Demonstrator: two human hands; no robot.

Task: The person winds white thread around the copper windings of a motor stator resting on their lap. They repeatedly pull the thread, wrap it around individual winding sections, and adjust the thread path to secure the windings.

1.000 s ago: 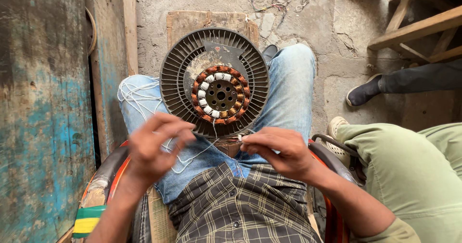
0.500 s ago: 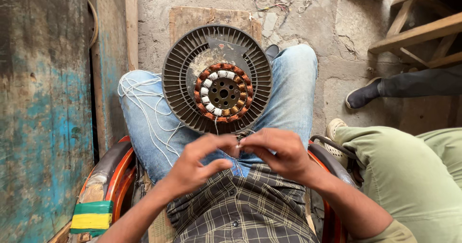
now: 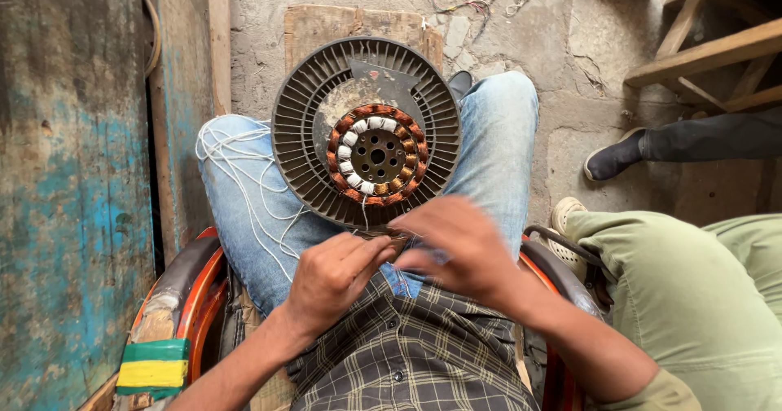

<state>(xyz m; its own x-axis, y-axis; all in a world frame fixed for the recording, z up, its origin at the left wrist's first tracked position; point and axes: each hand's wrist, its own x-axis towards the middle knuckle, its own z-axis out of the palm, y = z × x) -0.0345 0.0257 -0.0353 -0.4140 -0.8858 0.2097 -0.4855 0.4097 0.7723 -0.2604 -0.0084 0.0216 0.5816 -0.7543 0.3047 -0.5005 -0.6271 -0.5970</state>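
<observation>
A round dark finned motor housing (image 3: 303,142) stands between my knees, with a ring of copper coils (image 3: 376,154) bound in white at its centre. My left hand (image 3: 334,274) pinches a thin white string just below the housing's lower rim. My right hand (image 3: 460,248) is blurred beside it, fingers closed on the same string, touching the left fingertips. Loose white string (image 3: 244,187) lies in loops over my left thigh.
I sit in a chair with red armrests (image 3: 199,285). A blue painted wall (image 3: 73,183) is close on the left. Another person's green-trousered leg (image 3: 692,297) is on the right, a dark shoe (image 3: 612,158) and wooden frame (image 3: 709,52) beyond. A wooden board (image 3: 326,24) lies behind the housing.
My left hand has moved in from the left to meet the right hand below the housing. Both hands now work close together on the string; the right hand is in quick motion.
</observation>
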